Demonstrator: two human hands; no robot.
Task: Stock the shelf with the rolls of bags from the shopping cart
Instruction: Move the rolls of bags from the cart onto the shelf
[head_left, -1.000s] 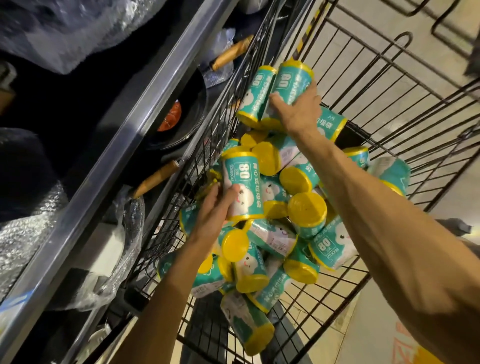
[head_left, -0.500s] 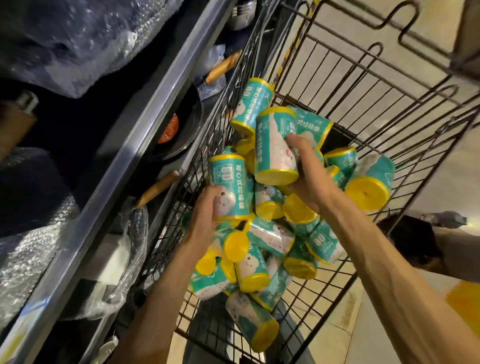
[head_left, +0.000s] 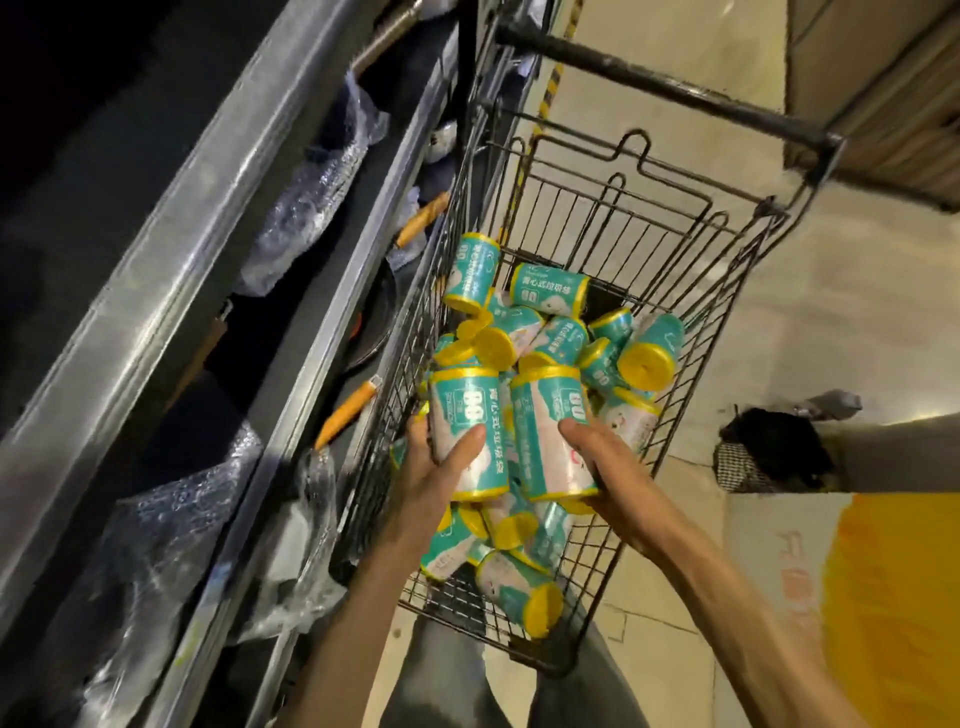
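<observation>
Now, your left hand is wrapped round one roll of bags and your right hand is wrapped round a second roll. You hold both upright, side by side, just above the pile of rolls in the shopping cart.

These rolls look light and a bit squashy, I think, with a smooth paper label that may slide in your fingers. Hold each one round its middle, as you do now, and not by the yellow ends.

At nine o'clock from your hands is the shelf, with a shiny metal edge. It is already crowded: things in bubble wrap and pans with wooden handles sit there, just beside the cart's wire side. I can't see a free spot for the rolls, so you may have to look higher or further along.

At one o'clock, past the pile, the cart's black handle bar runs across. Lift the rolls over the wire side so they don't knock it
</observation>
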